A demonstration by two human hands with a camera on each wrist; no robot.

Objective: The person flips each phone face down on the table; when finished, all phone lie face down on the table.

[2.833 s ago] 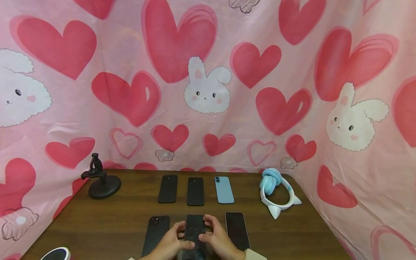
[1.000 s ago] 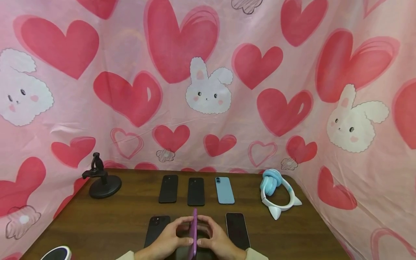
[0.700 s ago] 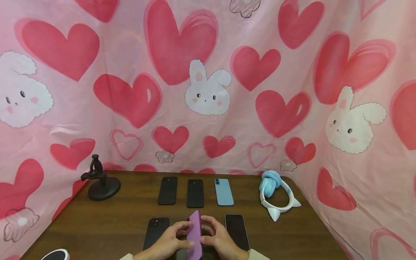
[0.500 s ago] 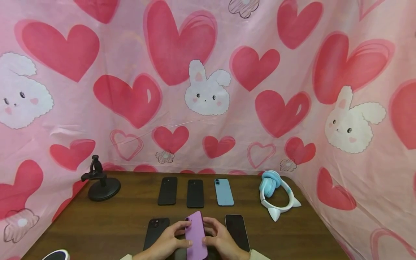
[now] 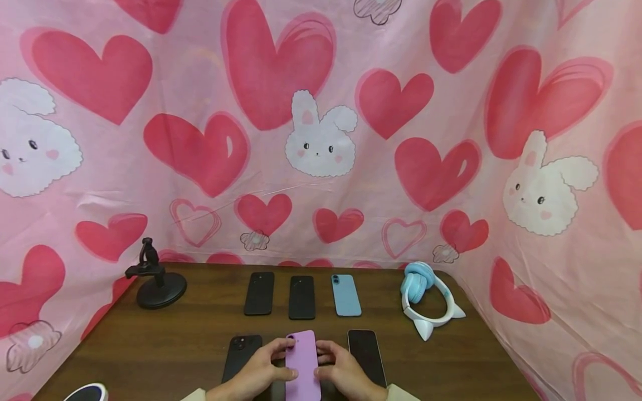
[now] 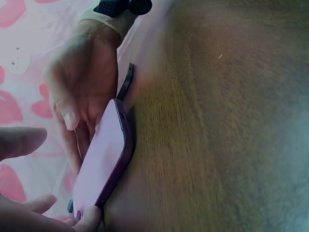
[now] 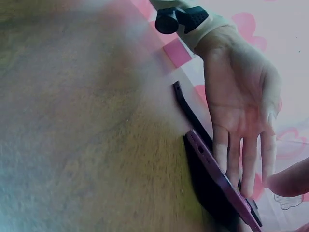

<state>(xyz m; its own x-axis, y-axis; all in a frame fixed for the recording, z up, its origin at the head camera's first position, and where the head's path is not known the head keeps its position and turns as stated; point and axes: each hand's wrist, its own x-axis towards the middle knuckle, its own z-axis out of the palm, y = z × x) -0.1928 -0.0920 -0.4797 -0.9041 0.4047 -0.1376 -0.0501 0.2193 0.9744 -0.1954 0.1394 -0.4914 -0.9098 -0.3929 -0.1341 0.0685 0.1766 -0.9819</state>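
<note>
A phone with a pink-purple back (image 5: 303, 362) lies flat or nearly so, back up, between the two hands at the table's near middle. My left hand (image 5: 257, 372) is at its left long edge, fingertips by the camera corner. Opposite, my right hand (image 5: 346, 372) has its fingertips at the right long edge. In the right wrist view the left hand's fingers (image 7: 248, 159) are straight alongside the phone, thumb raised off it. The left wrist view shows the right thumb (image 6: 70, 120) likewise lifted. The phone's underside is hidden.
A black phone (image 5: 236, 356) and a dark-screened phone (image 5: 366, 356) flank the hands. Behind are two more black phones (image 5: 259, 293) and a light blue phone (image 5: 346, 295). A black stand (image 5: 161, 289), cat-ear headphones (image 5: 428, 298) and a white-rimmed disc (image 5: 87, 392) stand around.
Held dark side up at first, the phone was turned up on its edge, then rolled over between both hands. Its pink back now faces up, and the raised thumbs are apart from it.
</note>
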